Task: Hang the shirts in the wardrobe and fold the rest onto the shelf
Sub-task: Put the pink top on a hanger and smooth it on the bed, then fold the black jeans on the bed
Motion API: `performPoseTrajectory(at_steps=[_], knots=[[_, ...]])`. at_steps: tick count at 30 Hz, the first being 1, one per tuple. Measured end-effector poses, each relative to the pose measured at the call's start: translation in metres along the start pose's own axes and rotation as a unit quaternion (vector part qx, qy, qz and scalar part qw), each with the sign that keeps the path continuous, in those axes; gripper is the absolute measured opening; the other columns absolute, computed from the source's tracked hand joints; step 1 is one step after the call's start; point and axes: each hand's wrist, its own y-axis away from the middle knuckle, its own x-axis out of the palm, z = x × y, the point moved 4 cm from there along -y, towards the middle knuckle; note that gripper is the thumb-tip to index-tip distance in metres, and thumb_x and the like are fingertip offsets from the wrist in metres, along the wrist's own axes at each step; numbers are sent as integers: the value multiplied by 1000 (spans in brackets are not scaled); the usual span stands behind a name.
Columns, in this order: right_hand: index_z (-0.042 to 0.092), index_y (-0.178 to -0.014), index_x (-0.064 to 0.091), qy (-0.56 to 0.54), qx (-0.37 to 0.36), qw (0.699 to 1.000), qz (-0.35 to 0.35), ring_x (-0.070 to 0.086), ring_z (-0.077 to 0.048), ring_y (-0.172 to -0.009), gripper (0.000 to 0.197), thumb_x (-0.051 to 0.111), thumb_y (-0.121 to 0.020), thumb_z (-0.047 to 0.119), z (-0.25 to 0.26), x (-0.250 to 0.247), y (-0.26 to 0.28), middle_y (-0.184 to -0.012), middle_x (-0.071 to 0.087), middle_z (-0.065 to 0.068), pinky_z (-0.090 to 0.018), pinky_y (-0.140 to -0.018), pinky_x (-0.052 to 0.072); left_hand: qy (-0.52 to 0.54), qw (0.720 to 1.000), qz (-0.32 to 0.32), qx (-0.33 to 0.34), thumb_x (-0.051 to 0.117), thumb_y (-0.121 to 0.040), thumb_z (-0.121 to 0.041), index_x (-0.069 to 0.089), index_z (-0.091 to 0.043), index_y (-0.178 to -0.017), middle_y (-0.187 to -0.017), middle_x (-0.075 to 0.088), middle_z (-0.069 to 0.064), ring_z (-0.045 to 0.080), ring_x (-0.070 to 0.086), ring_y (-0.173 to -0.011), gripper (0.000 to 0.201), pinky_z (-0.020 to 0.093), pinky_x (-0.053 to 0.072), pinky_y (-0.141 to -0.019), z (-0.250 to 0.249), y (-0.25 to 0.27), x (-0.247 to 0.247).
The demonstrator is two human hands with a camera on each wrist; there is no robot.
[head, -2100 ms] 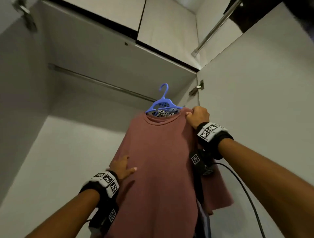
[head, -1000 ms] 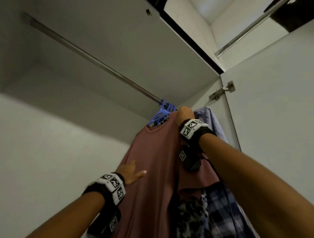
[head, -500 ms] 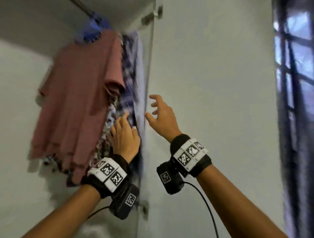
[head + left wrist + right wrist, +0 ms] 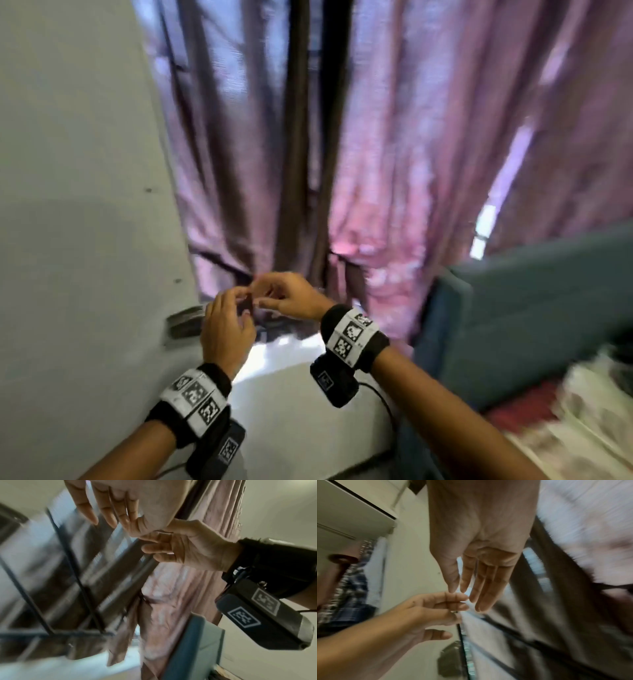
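Here both hands hang empty in front of the chest, close together, fingers loose. The left hand [image 4: 226, 329] is raised with its back to the head camera, fingers relaxed and slightly bent; the right hand [image 4: 287, 298] sits just beyond it and to its right, fingertips meeting the left fingertips. In the right wrist view the right hand's fingers [image 4: 485, 582] are straight and spread a little, and the left hand [image 4: 436, 609] comes in from below with lightly curled fingers touching them; nothing is pinched between them as far as the blur allows.

All three views are smeared by motion, so small detail is lost. Straight beyond the hands hangs a pink curtain [image 4: 394, 154] with dark window bars [image 4: 296, 137] showing through it. To the left of the hands stands a pale wardrobe door [image 4: 75, 171]; a small dark fitting on it, just left of the left hand, is too blurred to name. To the right of the hands a blue headboard [image 4: 534, 301] rises beside a bed [image 4: 582, 421] carrying pale and red cloth, cut off at the frame edge and unreadable as garments. The hung shirts [image 4: 349, 588] appear only in the right wrist view, as a checked, blurred strip far left of the hands, behind the door edge
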Motion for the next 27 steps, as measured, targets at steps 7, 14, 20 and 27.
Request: performPoseTrajectory(at_steps=[7,14,20,27], knots=[[-2,-103,66,44,334,932,-133,63,-15,-76,22,66,-83,9,-119,-70,271,-96,69,-20,-24,-71,49,142,942,298,57,54,-75,4,55,-8,-110,-100,61,8,34,56,-96,37,45,47,-86,-96,104,172],[1,-110,62,96,554,789,-247,56,-14,-69,25,62,-88,14,-123,-114,540,-91,61,-5,-21,-67,42,110,852,479,183,53,-81,-2,42,-7,-133,-123,55,12,32,44,-117,54,38,36,-100,-230,223,270],[10,-108,63,101,647,702,-280,57,-16,-80,24,63,-87,20,-123,-147,704,-88,60,0,-33,-77,52,32,805,553,212,52,-86,-11,23,-13,-144,-137,44,13,32,35,-127,66,40,35,-103,-325,288,332],[9,-112,62,119,657,670,-325,62,-22,-93,27,63,-87,22,-114,-196,777,-96,65,-6,-25,-76,44,-20,786,569,241,53,-85,-10,20,-17,-146,-140,42,15,33,36,-129,69,41,35,-105,-378,317,380]])
